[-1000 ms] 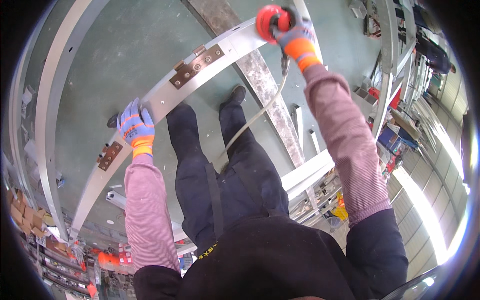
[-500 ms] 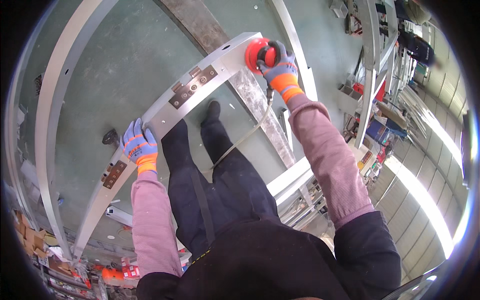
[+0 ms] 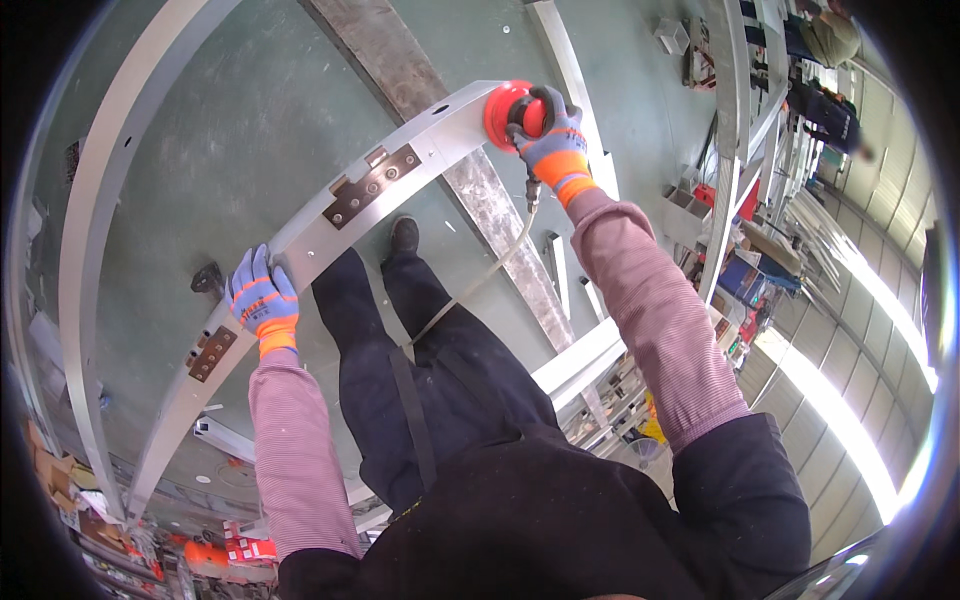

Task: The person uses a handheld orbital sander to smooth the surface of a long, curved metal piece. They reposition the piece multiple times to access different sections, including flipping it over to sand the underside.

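Observation:
A long pale metal frame bar runs slantwise in front of me, from the lower left up to the top middle. Fixed to it are a large hinge and a smaller hinge. My right hand, in a grey and orange glove, is closed round a red disc sander at the bar's far right end; the pad's underside is hidden. From the sander a pale hose trails down across my legs. My left hand, gloved alike, lies across the bar between the hinges, fingers stretched out.
A wide grey beam crosses beneath the bar's right end. More pale frame bars stand at the left, and another lies beyond the sander. Racks with metal profiles line the right side. Cartons sit at lower left.
The bar and both hands appear slightly farther left, with the bar's right end and sander a little lower. The sander remains at that end, and the left hand keeps its place between the hinges.

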`<state>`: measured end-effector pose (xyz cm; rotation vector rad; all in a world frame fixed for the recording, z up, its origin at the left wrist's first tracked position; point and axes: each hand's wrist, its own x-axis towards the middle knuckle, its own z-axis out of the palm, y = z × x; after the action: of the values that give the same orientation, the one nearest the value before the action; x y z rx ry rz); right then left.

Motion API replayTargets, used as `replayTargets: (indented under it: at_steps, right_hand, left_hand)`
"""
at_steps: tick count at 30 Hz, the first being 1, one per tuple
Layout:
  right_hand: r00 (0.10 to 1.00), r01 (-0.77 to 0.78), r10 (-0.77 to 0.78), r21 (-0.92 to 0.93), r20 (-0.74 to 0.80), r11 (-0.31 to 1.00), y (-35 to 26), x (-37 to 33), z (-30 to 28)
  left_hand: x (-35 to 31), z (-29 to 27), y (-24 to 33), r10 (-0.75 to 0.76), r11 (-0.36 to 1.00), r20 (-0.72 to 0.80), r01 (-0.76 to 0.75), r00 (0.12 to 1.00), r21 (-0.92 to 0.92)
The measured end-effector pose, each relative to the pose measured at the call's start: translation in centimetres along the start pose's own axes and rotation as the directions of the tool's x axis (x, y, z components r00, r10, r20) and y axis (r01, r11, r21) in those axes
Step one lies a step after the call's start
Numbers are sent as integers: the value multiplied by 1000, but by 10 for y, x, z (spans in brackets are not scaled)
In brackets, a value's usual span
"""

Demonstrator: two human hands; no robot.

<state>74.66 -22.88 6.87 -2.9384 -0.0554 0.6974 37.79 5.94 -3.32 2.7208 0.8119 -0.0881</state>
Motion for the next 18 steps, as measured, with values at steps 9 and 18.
replayTargets:
  at_steps: [9, 18]
  right_hand:
    - [998, 50, -51, -26, -31, 998, 11, 4, 4]
    - [993, 22, -23, -8, -116, 1000, 4, 33, -14]
  left_hand:
    - [-1, 3, -2, 3, 1000, -18, -2, 1000, 16]
    - [-2, 4, 0, -15, 999, -23, 15, 1000, 32]
